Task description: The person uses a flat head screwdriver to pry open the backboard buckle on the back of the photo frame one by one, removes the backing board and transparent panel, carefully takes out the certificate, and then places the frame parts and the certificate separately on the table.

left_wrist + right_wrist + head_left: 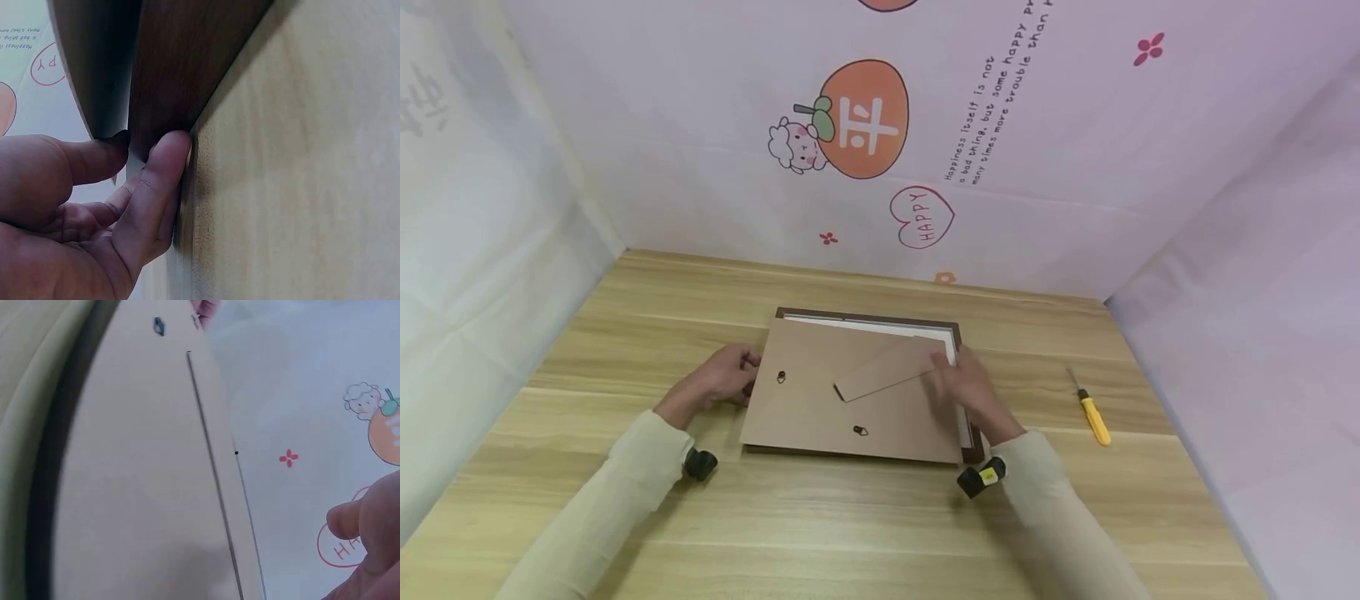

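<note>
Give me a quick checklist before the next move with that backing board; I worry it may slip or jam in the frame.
1. Left hand steadies the frame at its left edge: ok.
2. Backing board seated square in the frame: not ok, it lies askew, white showing along the right.
3. Right hand has a grip on the board: cannot tell, blurred.
4. Stand flap lying flat: ok.
5. Yellow screwdriver clear of the frame: ok.
</note>
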Motion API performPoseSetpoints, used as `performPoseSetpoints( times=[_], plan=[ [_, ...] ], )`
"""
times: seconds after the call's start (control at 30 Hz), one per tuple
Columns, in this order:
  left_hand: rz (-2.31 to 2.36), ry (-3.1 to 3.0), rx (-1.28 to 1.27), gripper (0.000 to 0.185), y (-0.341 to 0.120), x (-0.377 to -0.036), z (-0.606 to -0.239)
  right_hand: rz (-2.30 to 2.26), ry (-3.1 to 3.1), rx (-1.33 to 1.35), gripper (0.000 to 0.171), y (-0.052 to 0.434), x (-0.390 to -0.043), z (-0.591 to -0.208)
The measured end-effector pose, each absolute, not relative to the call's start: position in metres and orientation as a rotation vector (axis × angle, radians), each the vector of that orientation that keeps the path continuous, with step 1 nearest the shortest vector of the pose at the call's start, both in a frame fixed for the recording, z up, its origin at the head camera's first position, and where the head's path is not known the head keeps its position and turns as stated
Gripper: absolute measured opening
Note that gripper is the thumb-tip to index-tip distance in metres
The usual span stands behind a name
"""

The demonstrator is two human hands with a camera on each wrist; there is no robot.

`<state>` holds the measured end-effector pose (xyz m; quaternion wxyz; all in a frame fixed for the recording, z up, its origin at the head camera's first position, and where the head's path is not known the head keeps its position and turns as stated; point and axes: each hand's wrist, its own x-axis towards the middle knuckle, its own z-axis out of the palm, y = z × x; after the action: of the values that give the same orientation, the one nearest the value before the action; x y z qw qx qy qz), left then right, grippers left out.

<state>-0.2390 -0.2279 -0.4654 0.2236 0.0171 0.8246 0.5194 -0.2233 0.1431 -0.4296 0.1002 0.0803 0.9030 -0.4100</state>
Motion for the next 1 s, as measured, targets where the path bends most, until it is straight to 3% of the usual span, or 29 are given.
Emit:
performPoseSetpoints(
  times=[0.3,0.57,1.0],
  plan=[
    [1.432,2.270,0.066,0.027,-0.226,-0.238,-0.464,-0.693,2.927,0.154,0.062,0.128,-0.216,-0.439],
    [1.429,2.263,0.066,0.027,-0.226,-0.237,-0.462,-0.498,2.998,0.086,0.079,0.118,-0.212,-0.453],
    [1.428,2.265,0.066,0.027,-0.226,-0.236,-0.461,-0.500,3.030,0.098,0.076,0.111,-0.215,-0.454]
  ],
)
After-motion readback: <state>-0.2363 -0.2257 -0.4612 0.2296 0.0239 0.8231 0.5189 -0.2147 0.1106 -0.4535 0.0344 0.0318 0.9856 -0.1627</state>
